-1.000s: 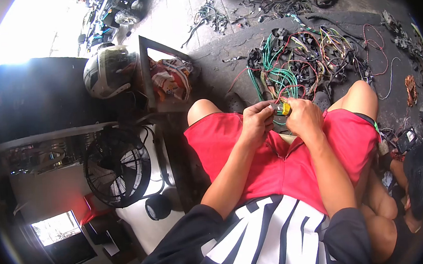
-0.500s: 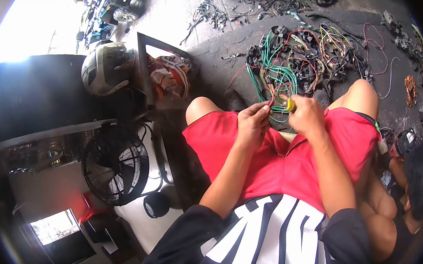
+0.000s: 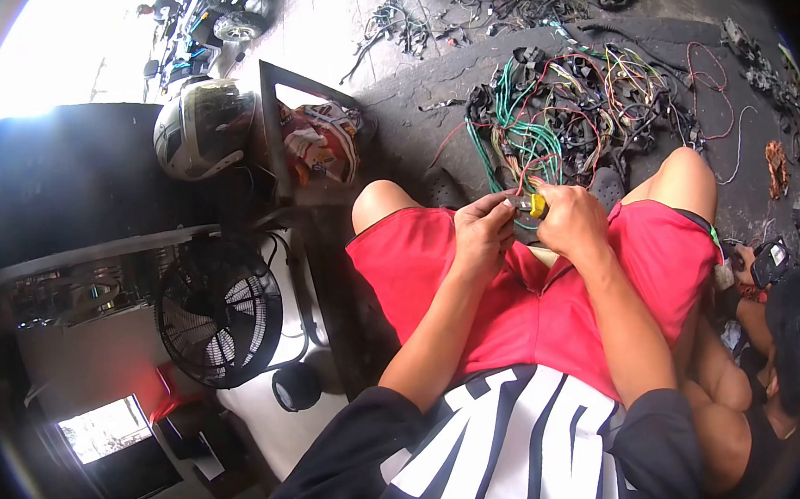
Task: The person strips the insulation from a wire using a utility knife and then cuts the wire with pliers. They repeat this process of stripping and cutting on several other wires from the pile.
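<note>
My left hand [image 3: 484, 232] is closed, with thumb and fingertips pinching a thin red wire [image 3: 522, 178] that runs up toward the bundle. In my right hand [image 3: 572, 222] are small yellow-handled pliers [image 3: 538, 205], mostly covered by the fingers. Their short grey metal head points left and meets the left fingertips. Just beyond both hands, a tangled wiring harness [image 3: 585, 111] lies on the dark floor. Green wires [image 3: 504, 103] loop along its left side, with red, yellow and black strands and dark connectors mixed in.
More loose wiring [image 3: 531, 4] lies farther back. To the left are a helmet [image 3: 202, 132], a metal frame [image 3: 273, 138] and a black fan [image 3: 217, 310]. Another person [image 3: 730, 393] sits close on my right. A motorcycle [image 3: 208, 31] stands at the far left.
The right hand has moved slightly left with the pliers, turning them so the metal head now reaches the left fingertips. The left hand has shifted slightly right.
</note>
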A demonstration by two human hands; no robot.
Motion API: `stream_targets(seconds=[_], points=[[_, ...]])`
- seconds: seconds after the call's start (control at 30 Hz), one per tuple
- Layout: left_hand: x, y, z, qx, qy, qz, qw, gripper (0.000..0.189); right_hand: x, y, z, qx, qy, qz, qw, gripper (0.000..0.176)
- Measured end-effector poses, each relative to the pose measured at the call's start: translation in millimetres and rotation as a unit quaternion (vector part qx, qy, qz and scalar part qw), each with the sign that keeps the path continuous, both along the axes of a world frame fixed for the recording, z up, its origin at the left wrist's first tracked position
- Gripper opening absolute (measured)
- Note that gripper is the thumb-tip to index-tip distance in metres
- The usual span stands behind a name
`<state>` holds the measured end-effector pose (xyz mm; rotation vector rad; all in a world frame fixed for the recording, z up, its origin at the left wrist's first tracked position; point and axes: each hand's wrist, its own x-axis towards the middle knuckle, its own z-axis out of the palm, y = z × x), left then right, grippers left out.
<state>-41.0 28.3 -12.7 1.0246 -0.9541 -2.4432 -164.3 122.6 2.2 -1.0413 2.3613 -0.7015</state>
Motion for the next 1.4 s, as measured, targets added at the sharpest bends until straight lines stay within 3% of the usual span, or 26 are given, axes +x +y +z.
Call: stream_targets(seconds=[0.1,0.2,0.33,0.47,0.6,1.13,1.33,1.4], points=[[-1,2,9,-0.004,-0.029,-0.012,1.0,0.021,-1,-1,-1,0.004,0.011,-0.027,1.0,0.011],[10,15,19,-0.001,-0.029,-0.04,0.999,0.021,-39,7,-14,0.004,0.04,-0.167,0.985,0.012],[13,8,8,0.026,-0.072,0.034,0.996,0.019,-37,11,-4,-0.108,0.041,-0.101,0.988,0.012],[8,-1,6,0.034,0.003,0.016,0.999,0.018,-2,9,1,-0.028,-0.027,-0.015,0.999,0.009],[8,2,2,0.019,0.005,0.009,1.0,0.02,8,5,-2,-0.014,-0.012,0.015,1.0,0.008],[3,7,-2,-0.01,0.008,0.007,1.0,0.023,7,2,-3,-0.029,0.023,0.02,0.999,0.01],[2,8,2,-0.012,-0.018,0.023,0.999,0.02,5,-1,1,0.022,0.0,0.004,1.0,0.013],[0,8,1,-0.018,-0.031,0.037,0.999,0.019,2,-2,-14,0.015,-0.005,-0.1,0.995,0.015]])
